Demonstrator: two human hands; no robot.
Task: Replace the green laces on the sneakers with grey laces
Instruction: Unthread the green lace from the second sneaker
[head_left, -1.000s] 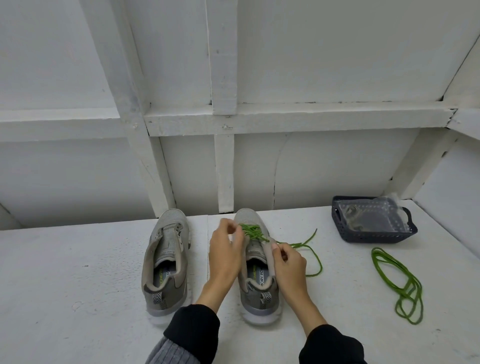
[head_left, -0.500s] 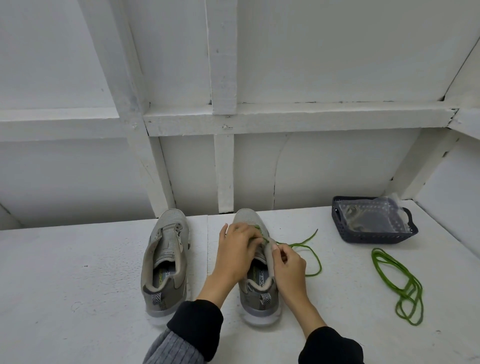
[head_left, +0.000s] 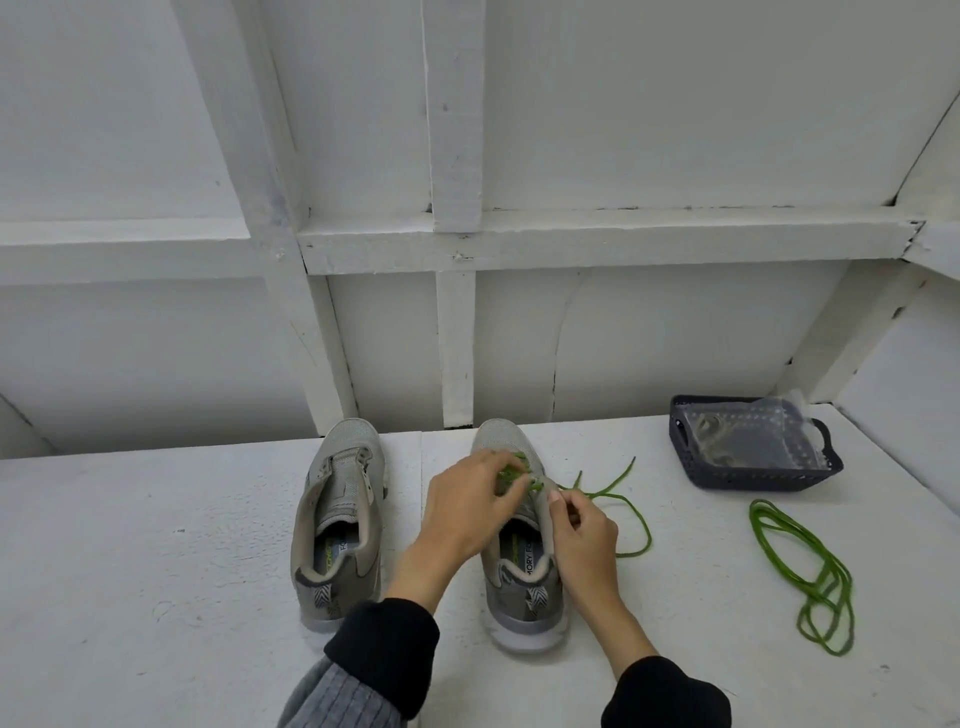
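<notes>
We see two grey mesh sneakers side by side on the white painted counter (head_left: 130, 545), toes toward the white panelled wall. The left grey sneaker (head_left: 340, 519) has bare eyelets, no lace in it. The right grey sneaker (head_left: 519, 582) still carries a thin green lace (head_left: 631, 525) in its upper eyelets; the loose part trails off to the right onto the counter in a loop.

Left hand (head_left: 462, 514) sits over the sneaker's tongue area w/ fingers curled into the green lacing near the toe end; it's blurred, but the fingertips look pinched on the lace strands. Right hand (head_left: 582, 535) is at the sneaker's right eyelet edge, thumb & forefinger pinched together there, where the lace leaves the shoe; we can't tell whether they pinch the lace or the shoe's edge.

Further right, well apart from the shoes, a second green lace (head_left: 810, 577) lies in loose coils on the counter. Behind it, near the wall, sits a dark blue perforated plastic basket (head_left: 753, 475) w/ a clear plastic bag (head_left: 748, 431) inside; greyish laces seem to be in the bag, not clear enough to confirm.
</notes>
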